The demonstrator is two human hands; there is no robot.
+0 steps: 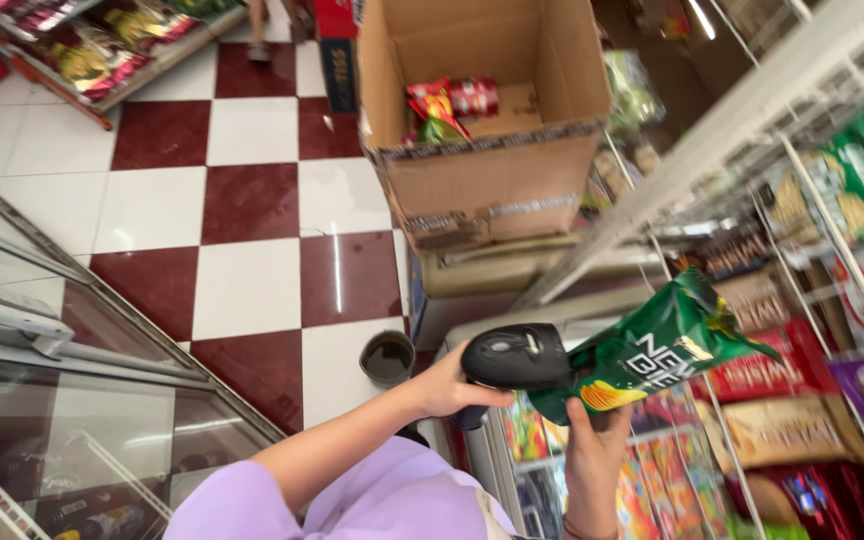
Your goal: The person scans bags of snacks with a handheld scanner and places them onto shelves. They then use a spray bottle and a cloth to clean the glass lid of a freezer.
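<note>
Lilac sleeve fabric [352, 500] fills the bottom of the view, and from it the left hand [442, 385] reaches forward, its fingers clenched round the grip of a black handheld scanner [514, 357]. Just to the right, the right hand [592, 450] rises from below with its fingers pinching the lower end of a green snack bag [652, 350]. That bag lies tilted, its long axis running from the fingers up and to the right toward the wire snack rack [802, 250]. Scanner head and bag meet: the scanner's front sits against the bag's left end, so the left hand is the nearer one to the printed face, while the right hand only supports from beneath. Farther off, an open cardboard box [482, 170] holds a few red packets, above a red and white checkered floor [252, 200].
</note>
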